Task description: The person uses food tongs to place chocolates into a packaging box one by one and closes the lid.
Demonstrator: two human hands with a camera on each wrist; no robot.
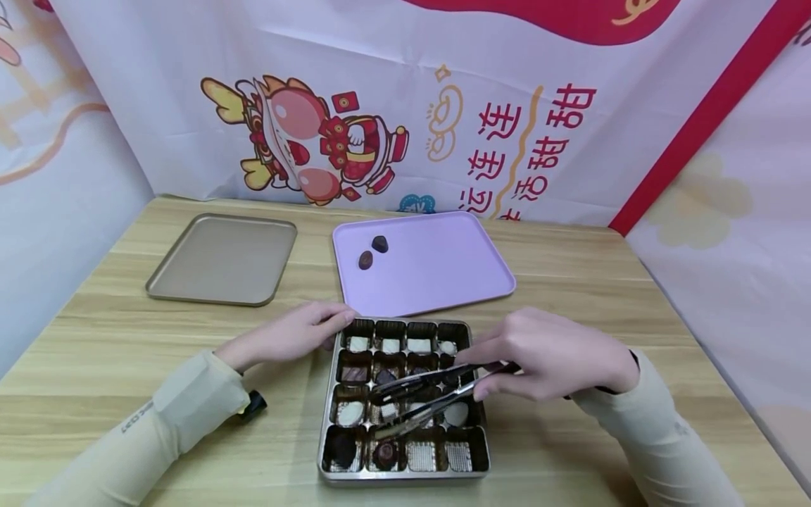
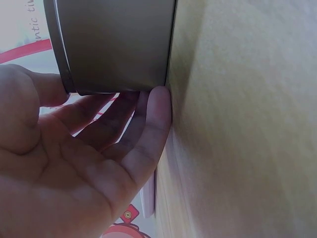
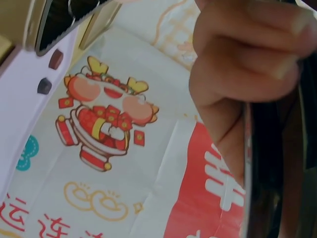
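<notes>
A metal tin (image 1: 405, 477) of assorted chocolates, split into small compartments, stands on the table in front of me. My left hand (image 1: 304, 329) holds its far left corner, thumb at the rim; the left wrist view shows fingers (image 2: 158, 109) against the tin's wall. In my right hand (image 1: 545, 355) are tongs (image 1: 412, 415), reaching leftward over the tin. Their tips stand apart above a white chocolate (image 1: 388, 411) in the third row, with nothing visible pinched between them. In the front row lie a dark chocolate (image 1: 343, 448) and a swirled brown chocolate (image 1: 385, 454); two compartments there show ribbed bottoms.
Behind the tin is a lilac tray (image 1: 443, 260) bearing a dark chocolate (image 1: 379, 243) and a brown oval chocolate (image 1: 365, 260). A beige tray (image 1: 222, 257) sits at the back left. Near my left sleeve lies a small black object (image 1: 253, 406). A printed cloth (image 1: 380, 42) hangs along the table's back edge.
</notes>
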